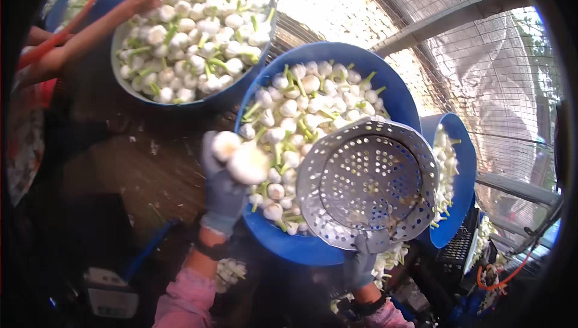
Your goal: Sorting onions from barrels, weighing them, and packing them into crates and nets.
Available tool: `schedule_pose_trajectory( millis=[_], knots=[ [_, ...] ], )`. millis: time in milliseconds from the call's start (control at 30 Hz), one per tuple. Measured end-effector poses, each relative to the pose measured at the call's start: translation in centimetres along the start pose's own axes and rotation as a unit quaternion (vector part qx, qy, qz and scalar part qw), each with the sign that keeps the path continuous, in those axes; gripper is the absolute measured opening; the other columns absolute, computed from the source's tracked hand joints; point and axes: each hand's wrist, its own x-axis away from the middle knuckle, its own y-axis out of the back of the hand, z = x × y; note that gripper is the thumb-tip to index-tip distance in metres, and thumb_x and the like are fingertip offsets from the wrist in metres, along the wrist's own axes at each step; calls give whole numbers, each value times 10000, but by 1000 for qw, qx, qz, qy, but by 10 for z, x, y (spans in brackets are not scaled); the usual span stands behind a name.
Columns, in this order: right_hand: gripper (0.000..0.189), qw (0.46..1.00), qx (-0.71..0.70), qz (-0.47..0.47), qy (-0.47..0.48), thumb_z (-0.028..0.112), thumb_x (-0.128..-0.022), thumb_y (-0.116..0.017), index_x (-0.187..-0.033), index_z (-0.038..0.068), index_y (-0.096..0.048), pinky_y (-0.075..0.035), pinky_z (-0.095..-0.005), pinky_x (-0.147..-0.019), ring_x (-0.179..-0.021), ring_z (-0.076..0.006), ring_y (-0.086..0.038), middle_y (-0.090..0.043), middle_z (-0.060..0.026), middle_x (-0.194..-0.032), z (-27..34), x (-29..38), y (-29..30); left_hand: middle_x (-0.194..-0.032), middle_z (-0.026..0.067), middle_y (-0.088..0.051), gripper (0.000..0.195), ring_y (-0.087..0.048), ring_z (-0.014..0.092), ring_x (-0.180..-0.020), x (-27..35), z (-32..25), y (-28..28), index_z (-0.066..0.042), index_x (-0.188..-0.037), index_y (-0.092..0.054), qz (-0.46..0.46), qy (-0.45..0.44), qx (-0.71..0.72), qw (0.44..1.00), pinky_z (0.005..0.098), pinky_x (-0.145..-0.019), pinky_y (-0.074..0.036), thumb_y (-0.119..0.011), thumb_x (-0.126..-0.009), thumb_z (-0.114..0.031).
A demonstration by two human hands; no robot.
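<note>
My left hand, in a grey work glove, grips two garlic bulbs at the left rim of a blue tub. The nearer bulb is large and blurred. My right hand, also gloved, holds a dented metal colander by its near rim. Tilted, the colander shows its perforated inside, with only a few bits of debris in it. It hangs over the right part of the blue tub and hides some of the trimmed garlic bulbs with short green stems that fill the tub.
Another large tub of garlic stands at upper left, with another person's arm reaching over it. A smaller blue tub of garlic leans at right, near a black crate. Wire mesh and a wooden rail border the far side.
</note>
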Motion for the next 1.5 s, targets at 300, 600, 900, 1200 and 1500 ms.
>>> schedule_pose_trajectory(
  millis=[300, 600, 900, 1200, 1500],
  knots=[
    [552, 985, -133, 22, 108, 192, -921, -575, -1384, -2, -348, -354, -348, -1033, -1204, -200, -452, -455, -114, -1352, -33, 86, 108, -1449, 254, -291, 682, -263, 403, -1361, 147, -44, -9, -51, -1334, -451, 201, -58, -193, 959, 463, -1106, -260, -667, -818, -441],
    [504, 952, 64, 186, 235, -46, -752, -517, -1253, 1, -539, -429, -317, -947, -1078, -166, -561, -619, -87, -1178, -12, 122, 189, -1372, 148, -443, 742, -506, 244, -1192, 209, -145, 22, -73, -1422, -351, 170, 70, 93, 979, 354, -951, -461, -724, -788, -174],
    [699, 921, -95, 349, 142, 111, -820, -645, -1430, 26, -312, -355, -344, -1031, -1213, -201, -463, -471, -86, -1365, 63, 141, 184, -1068, 85, -684, 364, -559, 67, -978, 251, -185, 43, 17, -1163, -606, 136, 128, -81, 979, 289, -844, -476, -567, -937, -266],
    [414, 946, -41, 321, -14, 264, -883, -635, -1212, 20, -567, -430, -304, -925, -1063, -161, -544, -608, -92, -1116, -63, 28, 298, -1126, 82, -623, 337, -583, 114, -977, 285, -123, -127, 35, -1213, -563, 121, 193, 134, 965, 270, -887, -495, -453, -998, -200],
    [339, 867, 426, 0, 258, 173, -855, -570, -1175, 61, -584, -413, -422, -970, -1141, -333, -520, -564, -194, -1194, -130, -174, 459, -1127, 109, -625, 533, -610, 198, -1027, 201, -190, -462, -39, -1249, -552, 314, -26, -73, 946, 312, -891, -489, -716, -742, -57]
  ],
)
